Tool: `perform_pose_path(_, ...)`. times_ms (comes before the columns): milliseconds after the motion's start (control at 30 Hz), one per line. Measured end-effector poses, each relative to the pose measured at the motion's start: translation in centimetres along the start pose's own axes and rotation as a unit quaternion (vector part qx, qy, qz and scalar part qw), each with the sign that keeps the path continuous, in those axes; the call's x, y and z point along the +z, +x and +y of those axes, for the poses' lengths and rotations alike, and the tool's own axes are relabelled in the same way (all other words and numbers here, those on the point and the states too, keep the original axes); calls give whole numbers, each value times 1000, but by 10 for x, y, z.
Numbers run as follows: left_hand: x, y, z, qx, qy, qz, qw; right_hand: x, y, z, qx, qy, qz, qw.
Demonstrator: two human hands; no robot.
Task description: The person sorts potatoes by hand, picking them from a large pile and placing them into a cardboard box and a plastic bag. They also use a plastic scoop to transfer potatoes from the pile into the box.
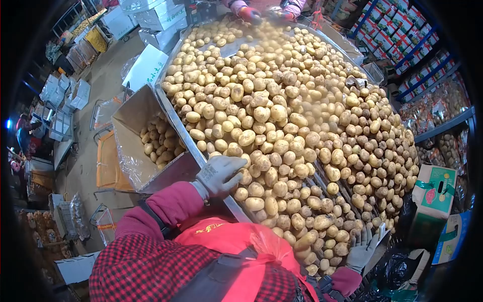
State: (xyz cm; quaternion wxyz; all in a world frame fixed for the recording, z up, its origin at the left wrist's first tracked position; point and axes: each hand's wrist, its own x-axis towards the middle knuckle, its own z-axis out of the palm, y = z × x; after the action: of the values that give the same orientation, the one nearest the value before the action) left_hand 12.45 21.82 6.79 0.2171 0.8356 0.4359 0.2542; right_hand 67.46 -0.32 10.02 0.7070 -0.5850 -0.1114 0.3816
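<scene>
Parting loosely curved fingers on a left hand (220, 176) in a grey work glove, at the near-left edge of round, tan-yellow potatoes (282, 146) heaped on a metal-rimmed table (183, 129); hiding the palm, so leaving any pinch beneath impossible to tell. Spreading the fingers of a grey-gloved right hand (361, 250) at the heap's lower-right edge, pinching nothing visible. Probably calling for light fingertips, rolling rather than scraping potatoes near the hard rim. Bending the left elbow outward, holding the hand across the rim; holding the right wrist low, in a maroon sleeve (347, 281). Facing another person's red-gloved hand (250, 15) across the table.
</scene>
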Motion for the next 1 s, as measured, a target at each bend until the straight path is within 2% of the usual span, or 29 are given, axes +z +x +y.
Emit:
perform_pose_path(33, 0, 0, -1, -1, 1, -3, 1000, 19, 0, -4, 79, -11, -16, 997)
perform_pose_path(67, 1, 1, -2, 3, -3, -1, 1000, 35, -1, 0, 83, -9, -15, 996)
perform_pose_path(133, 3, 0, -3, 5, -4, 0, 1000, 67, -1, 10, 28, -8, -124, 992)
perform_pose_path(267, 5, 0, -4, 6, -6, 9, 1000, 142, -3, 21, 42, -85, -150, 984)
perform_pose_path(300, 5, 1, -4, 2, -5, 9, 1000, 152, 0, 31, 11, -117, -177, 977)
perform_pose_path(367, 3, 4, 1, 8, 5, 12, 1000, 162, 10, 47, 77, -66, -216, 971)
perform_pose_path(400, 2, 5, 3, 4, 11, 9, 1000, 168, 12, 56, 117, -44, -191, 974)
perform_pose_path(433, 2, 5, 4, -1, 16, 7, 1000, 174, 12, 69, 108, -71, -196, 972)
perform_pose_path(500, 3, 7, 2, 5, 16, 10, 1000, 176, 18, 73, 158, -42, -173, 971)
perform_pose_path(600, -1, 8, 5, 8, 13, 9, 1000, 185, 19, 66, 185, -34, -141, 972)
perform_pose_path(800, -8, 15, 1, -16, -20, -37, 999, 192, 21, 67, 183, -76, -122, 973)
perform_pose_path(900, -9, 13, -7, 17, -21, -25, 999, 207, 16, 65, 188, -117, -96, 970)
perform_pose_path(967, -16, 16, -17, 55, -93, -55, 993, 227, 12, 65, 155, -141, -36, 977)
perform_pose_path(1000, -20, 19, -24, 88, -138, -36, 986, 225, 20, 71, 130, -118, -60, 983)
